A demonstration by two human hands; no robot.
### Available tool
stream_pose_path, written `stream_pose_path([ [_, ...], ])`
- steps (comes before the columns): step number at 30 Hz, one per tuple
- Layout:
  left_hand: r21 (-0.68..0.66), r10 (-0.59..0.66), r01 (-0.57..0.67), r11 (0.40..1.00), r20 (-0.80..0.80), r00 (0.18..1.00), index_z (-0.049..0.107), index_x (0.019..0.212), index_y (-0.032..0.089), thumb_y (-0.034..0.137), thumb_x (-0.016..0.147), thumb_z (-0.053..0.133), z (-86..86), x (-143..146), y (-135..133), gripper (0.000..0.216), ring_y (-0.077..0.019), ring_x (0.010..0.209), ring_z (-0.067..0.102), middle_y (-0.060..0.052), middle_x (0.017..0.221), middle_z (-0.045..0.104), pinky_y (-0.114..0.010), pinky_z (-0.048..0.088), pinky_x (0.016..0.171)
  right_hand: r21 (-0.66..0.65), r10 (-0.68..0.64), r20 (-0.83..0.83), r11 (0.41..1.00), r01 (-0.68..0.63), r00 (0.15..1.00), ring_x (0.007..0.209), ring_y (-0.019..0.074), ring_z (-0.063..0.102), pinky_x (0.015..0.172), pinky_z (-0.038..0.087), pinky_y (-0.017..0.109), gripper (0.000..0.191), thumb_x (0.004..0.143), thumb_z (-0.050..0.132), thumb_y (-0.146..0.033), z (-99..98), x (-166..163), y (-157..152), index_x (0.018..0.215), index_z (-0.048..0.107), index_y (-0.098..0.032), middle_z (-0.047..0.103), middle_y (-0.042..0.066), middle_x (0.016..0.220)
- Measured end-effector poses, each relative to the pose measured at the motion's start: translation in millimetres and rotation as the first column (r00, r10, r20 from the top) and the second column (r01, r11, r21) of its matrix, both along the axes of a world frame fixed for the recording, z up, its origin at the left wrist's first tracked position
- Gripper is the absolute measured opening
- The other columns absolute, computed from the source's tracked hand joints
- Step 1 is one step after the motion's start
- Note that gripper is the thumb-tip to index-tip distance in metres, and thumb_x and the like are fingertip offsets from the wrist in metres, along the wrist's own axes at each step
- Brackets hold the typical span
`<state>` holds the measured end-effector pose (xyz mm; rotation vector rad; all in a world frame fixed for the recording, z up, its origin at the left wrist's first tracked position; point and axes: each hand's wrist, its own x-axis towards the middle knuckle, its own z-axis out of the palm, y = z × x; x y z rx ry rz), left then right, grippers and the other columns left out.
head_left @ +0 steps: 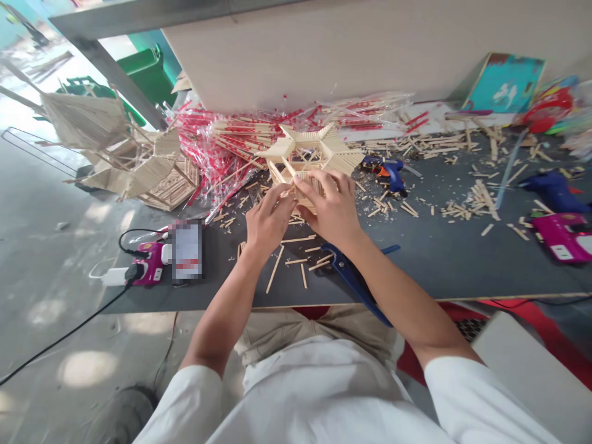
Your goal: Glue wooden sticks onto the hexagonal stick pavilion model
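A small model building of thin wooden sticks, with a flared, slatted roof, stands on the dark table in front of me. My left hand has its fingertips pinched together at the model's near left side. On the near right side, my right hand bends its fingers over the front edge, thumb low. Both hands grip the model; any small piece between the fingertips is hidden. Loose cut sticks lie just below my hands. A blue-handled cutter rests under my right forearm, reaching past the table's front edge.
Plastic-wrapped red-tipped sticks pile up behind. A larger stick model occupies the left end. Blue glue guns and stick scraps lie to the right. A phone leans by a magenta power strip; another power strip sits far right.
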<state>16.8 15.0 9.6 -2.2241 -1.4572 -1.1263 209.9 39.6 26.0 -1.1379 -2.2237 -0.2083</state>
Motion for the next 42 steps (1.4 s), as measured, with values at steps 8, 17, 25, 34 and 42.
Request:
stream_pose_path([
  [8, -0.032, 0.007, -0.005, 0.999, 0.052, 0.999, 0.074, 0.117, 0.027, 0.035, 0.107, 0.058, -3.1, 4.0, 1.7, 0.021, -0.0180, 0.104, 0.076, -0.007, 0.133, 0.074, -0.030, 0.058, 0.084, 0.044, -0.016, -0.032, 0.999, 0.017, 0.999, 0.133, 0.0345, 0.047, 0.111, 0.041, 0.056, 0.048, 0.102, 0.057, -0.027, -2.6, -2.5, 1.0, 0.150, 0.059, -0.031, 0.059, 0.009, 0.148],
  [17, 0.014, 0.024, -0.024, 1.000, 0.030, 0.999, 0.076, 0.113, 0.028, 0.035, 0.107, 0.057, -0.3, 5.1, 0.0, 0.021, -0.0153, 0.095, 0.076, -0.005, 0.129, 0.076, -0.028, 0.058, 0.081, 0.016, -0.004, -0.053, 1.000, 0.005, 0.999, 0.134, 0.0357, 0.047, 0.110, 0.041, 0.058, 0.052, 0.101, 0.059, -0.026, -5.4, -2.7, 2.7, 0.152, 0.058, -0.035, 0.058, 0.008, 0.151],
  [25, 0.025, 0.020, -0.020, 0.999, 0.032, 0.999, 0.077, 0.113, 0.029, 0.033, 0.106, 0.059, -3.1, 4.8, 0.7, 0.019, -0.0143, 0.094, 0.076, -0.003, 0.131, 0.076, -0.028, 0.058, 0.078, 0.036, -0.007, -0.044, 0.999, 0.008, 0.999, 0.132, 0.0346, 0.048, 0.109, 0.042, 0.056, 0.049, 0.102, 0.059, -0.026, -3.3, -2.0, 1.0, 0.150, 0.059, -0.033, 0.059, 0.008, 0.149],
  [34, 0.056, 0.029, -0.030, 0.998, 0.031, 0.999, 0.077, 0.109, 0.029, 0.033, 0.107, 0.058, 0.9, 7.3, 0.7, 0.020, -0.0129, 0.089, 0.076, -0.002, 0.127, 0.077, -0.027, 0.056, 0.073, 0.039, -0.023, -0.029, 0.999, 0.024, 0.999, 0.133, 0.0342, 0.047, 0.111, 0.041, 0.056, 0.052, 0.102, 0.058, -0.027, -6.7, -2.0, 1.8, 0.153, 0.056, -0.036, 0.057, 0.008, 0.151],
  [42, 0.082, -0.014, 0.007, 0.997, 0.082, 0.997, 0.078, 0.109, 0.029, 0.032, 0.105, 0.062, -4.5, 4.4, 3.2, 0.017, -0.0113, 0.087, 0.074, -0.001, 0.127, 0.077, -0.025, 0.051, 0.071, 0.046, -0.006, -0.009, 0.999, 0.007, 1.000, 0.136, 0.0348, 0.047, 0.113, 0.040, 0.056, 0.050, 0.103, 0.054, -0.028, -8.6, 0.2, 2.6, 0.153, 0.056, -0.031, 0.056, 0.009, 0.154],
])
